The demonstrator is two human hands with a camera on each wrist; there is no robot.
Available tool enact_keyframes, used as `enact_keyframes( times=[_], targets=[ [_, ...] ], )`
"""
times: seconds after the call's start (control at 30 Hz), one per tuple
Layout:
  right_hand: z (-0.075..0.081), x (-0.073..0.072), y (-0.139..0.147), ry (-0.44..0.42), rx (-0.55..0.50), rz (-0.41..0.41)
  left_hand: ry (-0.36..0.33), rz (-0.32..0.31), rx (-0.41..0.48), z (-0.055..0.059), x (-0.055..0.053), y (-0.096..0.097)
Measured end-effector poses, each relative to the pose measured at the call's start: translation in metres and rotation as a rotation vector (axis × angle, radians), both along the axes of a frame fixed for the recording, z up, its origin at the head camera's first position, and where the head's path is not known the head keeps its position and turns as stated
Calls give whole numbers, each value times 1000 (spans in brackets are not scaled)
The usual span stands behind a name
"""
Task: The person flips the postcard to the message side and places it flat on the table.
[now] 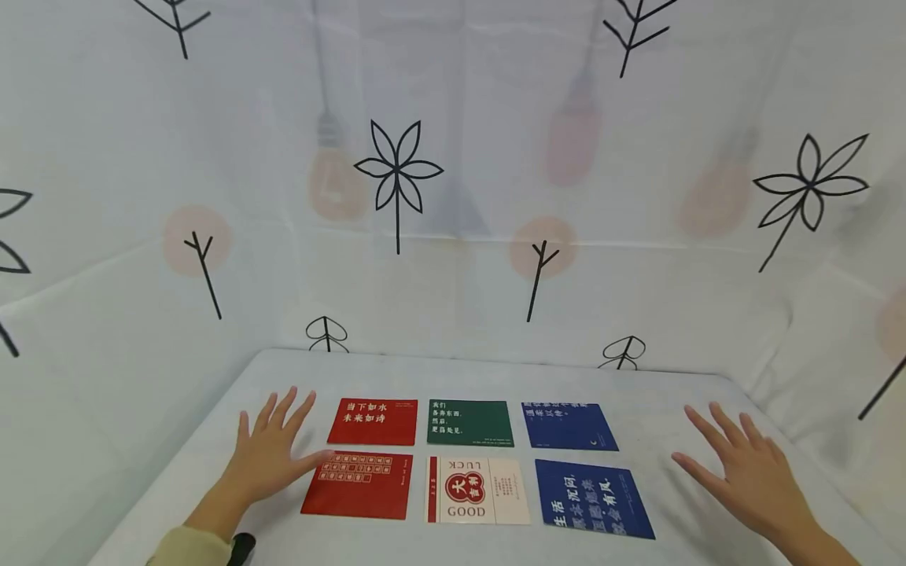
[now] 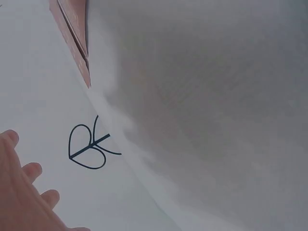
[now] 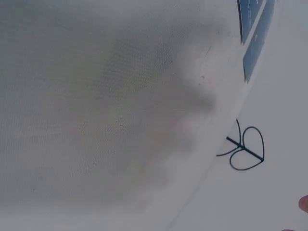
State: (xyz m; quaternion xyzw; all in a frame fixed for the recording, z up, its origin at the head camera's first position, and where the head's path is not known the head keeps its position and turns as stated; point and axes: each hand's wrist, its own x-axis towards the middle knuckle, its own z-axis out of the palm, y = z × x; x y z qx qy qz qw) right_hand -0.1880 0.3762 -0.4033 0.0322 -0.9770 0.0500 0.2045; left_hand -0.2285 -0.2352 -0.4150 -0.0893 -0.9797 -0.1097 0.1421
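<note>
Two rows of printed cards lie flat on the white table. In the head view the back row has a red card [image 1: 373,432], a green card [image 1: 488,417] and a blue card [image 1: 576,436]. In front of them are a red card with small boxed characters [image 1: 361,495], a cream card reading GOOD LUCK [image 1: 506,503] and a blue card with large characters [image 1: 566,507]. My left hand [image 1: 265,462] is spread beside the red cards, its thumb overlapping the front one's corner; contact cannot be told. Fingers spread, my right hand [image 1: 757,479] is to the right of the blue cards, holding nothing.
A white cloth [image 1: 460,299] printed with black plants and faded bulbs hangs behind the table [image 1: 637,393] and along its sides. A small dark object [image 1: 243,545] shows at the left wrist, by the pale sleeve [image 1: 189,548].
</note>
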Motion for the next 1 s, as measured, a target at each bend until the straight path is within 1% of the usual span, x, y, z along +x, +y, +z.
enact_keyframes(
  times=[0.23, 0.33, 0.5, 0.63, 0.87, 1.0],
  targets=[
    [0, -5, -1, 34, -26, 47, 25, -25, 9, 1, -6, 8],
    [1, -6, -2, 47, -37, 64, 25, -35, 16, 1, -8, 12],
    [0, -7, -7, 43, -50, 68, 32, -50, 22, 3, -11, 22],
    [-1, -8, -10, 52, -57, 70, 36, -60, 35, 6, -11, 31],
    [0, -11, -17, 55, -81, 66, 64, -85, 75, 12, -13, 47],
    [0, -13, -19, 56, -91, 70, 54, -90, 78, 13, -15, 56]
  ],
)
